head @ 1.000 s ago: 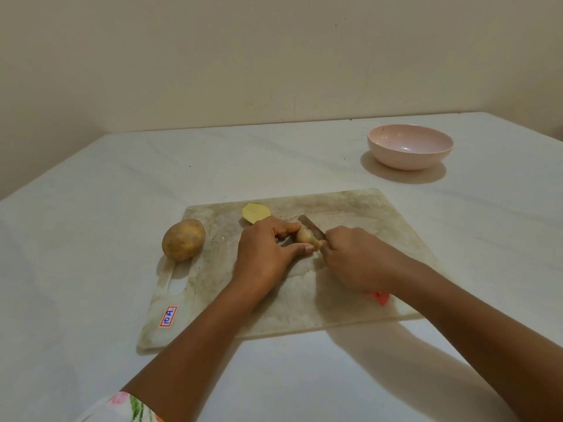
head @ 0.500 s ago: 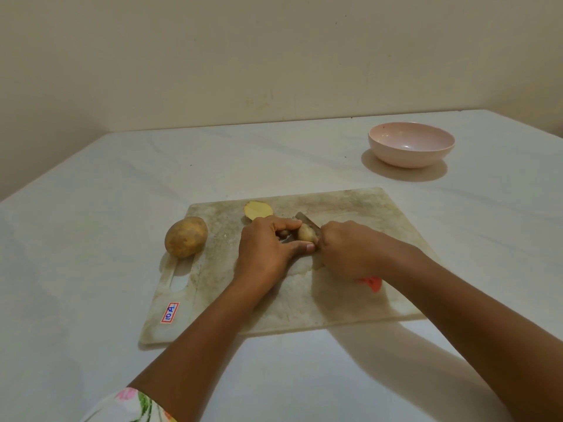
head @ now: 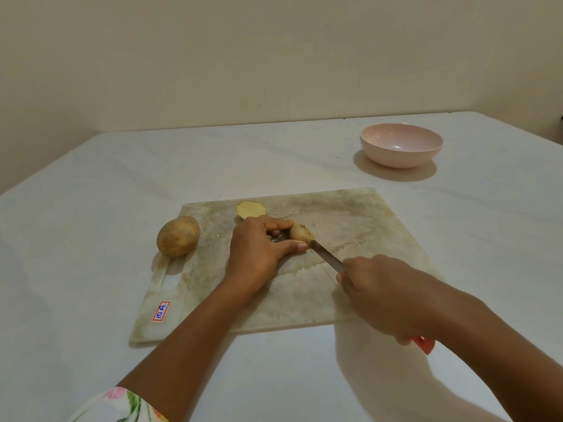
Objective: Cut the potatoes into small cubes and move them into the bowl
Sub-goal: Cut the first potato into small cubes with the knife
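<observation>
Our left hand (head: pixel 259 248) pinches the potato piece (head: pixel 300 233), hiding most of it. Our right hand (head: pixel 387 295) wraps the knife (head: pixel 326 255), its handle mostly covered; the tip seems tucked under the piece.

Home kitchen: cutting board (head: pixel 350 214), potatoes (head: pixel 178 240).

White marble-look table (head: pixel 91 239), faint grey veining. Worn, stained cutting board (head: pixel 350 226) sits flat near centre, handle slot at its 9 o'clock end, red-blue sticker at 7 o'clock corner. Whole potato (head: pixel 178 240) at board's 9 o'clock edge, resting half on the board; can't tell if it touches the table. Pink bowl (head: pixel 401 153) at 1 o'clock, well apart from the board, upright, nothing inside.
</observation>
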